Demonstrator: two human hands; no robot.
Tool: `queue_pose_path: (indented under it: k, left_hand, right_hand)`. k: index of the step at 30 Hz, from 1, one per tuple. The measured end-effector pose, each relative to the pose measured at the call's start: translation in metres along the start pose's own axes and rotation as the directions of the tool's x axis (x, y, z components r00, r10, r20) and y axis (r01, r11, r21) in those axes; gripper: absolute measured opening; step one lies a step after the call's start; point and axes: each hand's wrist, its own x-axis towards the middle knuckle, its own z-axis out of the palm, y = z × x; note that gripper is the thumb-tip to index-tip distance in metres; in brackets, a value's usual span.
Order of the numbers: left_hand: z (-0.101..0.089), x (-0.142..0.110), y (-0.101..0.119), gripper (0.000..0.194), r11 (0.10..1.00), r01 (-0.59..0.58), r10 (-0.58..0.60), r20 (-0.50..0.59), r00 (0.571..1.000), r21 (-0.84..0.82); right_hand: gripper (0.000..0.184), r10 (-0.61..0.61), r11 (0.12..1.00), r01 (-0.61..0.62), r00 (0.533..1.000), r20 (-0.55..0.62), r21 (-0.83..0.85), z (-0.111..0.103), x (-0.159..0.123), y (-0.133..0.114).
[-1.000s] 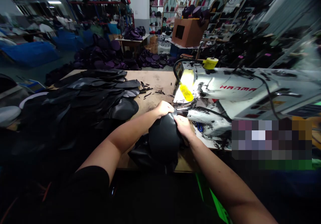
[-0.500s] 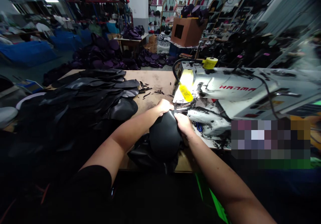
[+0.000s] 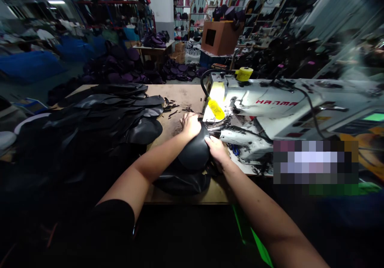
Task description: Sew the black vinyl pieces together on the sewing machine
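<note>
A rounded piece of black leather [image 3: 194, 153] lies at the needle end of a white sewing machine [image 3: 279, 108]. My left hand [image 3: 190, 125] presses on its far edge, fingers curled over it. My right hand [image 3: 216, 149] grips its right side, close to the machine's arm. More black leather [image 3: 180, 180] hangs below it at the table's front edge. A lamp lights the spot by a yellow tag [image 3: 215, 109].
A big heap of black leather pieces [image 3: 102, 116] covers the left of the wooden table [image 3: 186, 94]. Small scraps [image 3: 174, 109] lie behind my hands. A yellow tape roll [image 3: 243, 74] sits on the machine. Shelves, a cardboard box [image 3: 220, 38] and purple piles fill the background.
Both hands have pushed the black leather piece forward and a little left, toward the machine's needle. The view has shifted slightly right to left.
</note>
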Motion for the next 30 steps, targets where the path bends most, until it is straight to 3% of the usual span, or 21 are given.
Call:
queue_pose_path:
  k: [2, 5, 8, 12, 16, 18, 21, 24, 30]
  left_hand:
    - [0.008, -0.043, 0.000, 0.039, 0.966, -0.163, 0.186, -0.103, 0.977, 0.199]
    - [0.030, -0.111, -0.010, 0.064, 0.840, -0.451, 0.445, 0.090, 0.891, 0.302]
    - [0.049, -0.147, -0.026, 0.067, 0.807, -0.424, 0.408, 0.131, 0.904, 0.411]
    - [0.044, -0.147, -0.035, 0.048, 0.778, -0.420, 0.415, 0.119, 0.902, 0.468]
    - [0.010, -0.139, -0.025, 0.027, 0.737, -0.472, 0.379, 0.282, 0.881, 0.484]
    - [-0.008, -0.136, -0.020, 0.023, 0.706, -0.502, 0.385, 0.325, 0.864, 0.499]
    - [-0.025, -0.131, -0.016, 0.022, 0.656, -0.578, 0.450, 0.363, 0.816, 0.485]
    - [-0.030, -0.125, -0.018, 0.024, 0.634, -0.622, 0.498, 0.373, 0.783, 0.459]
    - [-0.023, -0.122, -0.015, 0.026, 0.614, -0.647, 0.531, 0.371, 0.762, 0.451]
  right_hand:
    - [0.033, -0.019, 0.997, 0.018, 1.000, 0.018, 0.072, 0.001, 0.004, -0.001]
    - [0.034, -0.028, 0.986, 0.020, 0.998, 0.048, 0.163, 0.003, 0.002, 0.002]
    - [0.036, -0.009, 0.975, -0.016, 0.993, 0.114, 0.221, 0.007, -0.012, 0.012]
    - [0.040, 0.005, 0.965, -0.056, 0.981, 0.195, 0.257, 0.013, -0.033, 0.033]
    - [0.045, 0.040, 0.962, -0.098, 0.973, 0.226, 0.255, 0.015, -0.043, 0.042]
    - [0.041, 0.033, 0.987, -0.062, 0.982, 0.185, 0.148, 0.015, -0.045, 0.041]
    - [0.034, 0.026, 0.993, -0.026, 1.000, 0.001, -0.114, 0.015, -0.047, 0.041]
    - [0.026, 0.051, 0.949, -0.094, 0.988, -0.146, -0.300, 0.017, -0.047, 0.042]
    - [0.023, 0.003, 0.941, -0.034, 0.996, -0.091, -0.337, 0.012, -0.052, 0.042]
